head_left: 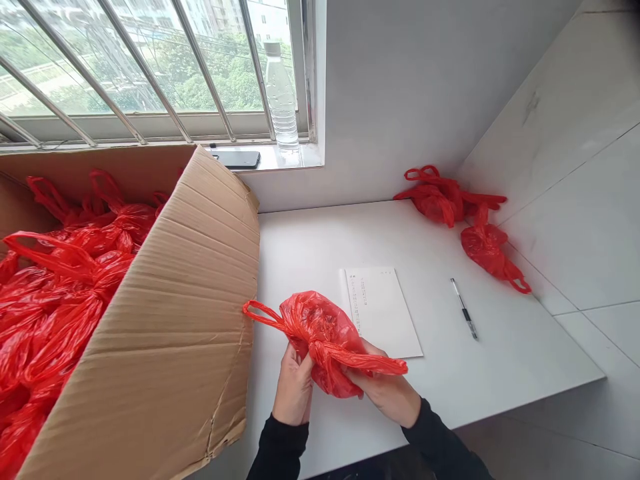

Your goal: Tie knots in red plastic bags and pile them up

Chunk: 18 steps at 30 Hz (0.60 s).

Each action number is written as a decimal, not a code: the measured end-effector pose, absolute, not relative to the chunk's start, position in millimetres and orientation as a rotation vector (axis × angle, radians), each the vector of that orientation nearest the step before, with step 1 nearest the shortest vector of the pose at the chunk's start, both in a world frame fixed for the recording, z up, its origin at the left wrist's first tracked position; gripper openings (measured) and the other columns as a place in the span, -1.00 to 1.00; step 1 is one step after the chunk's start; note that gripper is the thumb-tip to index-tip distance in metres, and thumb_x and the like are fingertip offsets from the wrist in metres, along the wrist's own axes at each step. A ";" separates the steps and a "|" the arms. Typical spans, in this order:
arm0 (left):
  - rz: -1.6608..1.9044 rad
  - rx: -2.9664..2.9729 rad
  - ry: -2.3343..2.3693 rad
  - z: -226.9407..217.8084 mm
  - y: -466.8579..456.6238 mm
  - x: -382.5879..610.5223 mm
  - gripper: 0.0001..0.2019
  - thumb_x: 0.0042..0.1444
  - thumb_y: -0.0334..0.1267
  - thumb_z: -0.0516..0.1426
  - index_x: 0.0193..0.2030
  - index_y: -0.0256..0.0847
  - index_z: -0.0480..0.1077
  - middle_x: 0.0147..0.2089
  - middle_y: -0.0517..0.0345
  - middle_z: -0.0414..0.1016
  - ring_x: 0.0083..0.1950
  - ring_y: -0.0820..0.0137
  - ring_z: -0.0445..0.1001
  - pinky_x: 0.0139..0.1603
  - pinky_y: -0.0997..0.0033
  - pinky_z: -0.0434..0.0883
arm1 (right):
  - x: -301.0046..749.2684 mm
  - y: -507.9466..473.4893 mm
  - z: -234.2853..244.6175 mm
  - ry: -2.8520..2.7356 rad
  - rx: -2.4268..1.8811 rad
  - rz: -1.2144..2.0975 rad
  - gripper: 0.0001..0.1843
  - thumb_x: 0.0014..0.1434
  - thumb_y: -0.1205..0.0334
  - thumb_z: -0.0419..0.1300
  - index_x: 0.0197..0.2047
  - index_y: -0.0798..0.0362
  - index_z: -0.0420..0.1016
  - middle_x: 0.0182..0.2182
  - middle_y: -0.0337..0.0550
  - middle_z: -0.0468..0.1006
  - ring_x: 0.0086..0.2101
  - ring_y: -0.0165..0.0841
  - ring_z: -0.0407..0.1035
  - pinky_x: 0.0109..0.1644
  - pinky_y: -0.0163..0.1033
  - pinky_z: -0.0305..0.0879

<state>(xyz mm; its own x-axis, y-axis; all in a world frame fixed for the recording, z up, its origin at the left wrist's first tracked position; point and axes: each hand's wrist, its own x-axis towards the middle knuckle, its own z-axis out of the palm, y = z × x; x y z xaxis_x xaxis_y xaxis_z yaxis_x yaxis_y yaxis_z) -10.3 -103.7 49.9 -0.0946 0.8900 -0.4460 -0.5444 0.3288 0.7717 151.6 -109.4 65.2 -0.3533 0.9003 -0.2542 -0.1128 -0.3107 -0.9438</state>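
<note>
Over a white table (310,247), a knotted red bag (327,323), its contents unclear, is clasped between the left hand (294,383) and right hand (387,395), both curled, fingers partly hidden beneath; beyond it, a notepad (387,310) is partly covered.

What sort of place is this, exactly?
Probably a plain indoor work corner, seemingly above ground level: a barred window looks down on trees, a white table bears a written pad and a pen, and a cardboard box beside it holds red plastic bags.
</note>
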 end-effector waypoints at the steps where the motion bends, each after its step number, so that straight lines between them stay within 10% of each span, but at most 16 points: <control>1: 1.245 0.366 1.095 51.7 -104.7 -10.3 -0.55 -0.04 -0.21 0.35 0.02 -0.17 0.43 0.00 -0.01 0.56 0.08 0.08 0.49 0.09 0.19 0.42 | 151.6 -109.2 62.4 -1.179 -1.150 1.731 -0.61 0.24 -0.04 0.20 0.05 -0.02 0.45 -0.33 -0.17 0.49 -0.39 -0.29 0.35 -0.25 -0.13 0.39; 18: 1.167 0.547 1.101 47.0 -105.1 -4.5 -0.46 -0.09 -0.25 0.38 0.04 -0.20 0.34 -0.13 -0.04 0.54 -0.19 0.20 0.53 -0.34 0.35 0.47 | 155.5 -106.3 40.9 -1.048 -1.185 1.680 -0.61 0.29 -0.06 0.15 -0.19 0.12 0.57 -0.42 -0.12 0.50 -0.41 -0.31 0.37 -0.42 -0.23 0.35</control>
<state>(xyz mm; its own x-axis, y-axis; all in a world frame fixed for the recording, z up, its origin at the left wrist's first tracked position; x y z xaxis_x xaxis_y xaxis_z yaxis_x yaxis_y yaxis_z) -4.5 -105.1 47.0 -0.0070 0.9186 -0.3951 -0.4474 0.3505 0.8228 155.5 -106.3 40.9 -0.2304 0.9293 -0.2888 -0.1493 -0.3270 -0.9331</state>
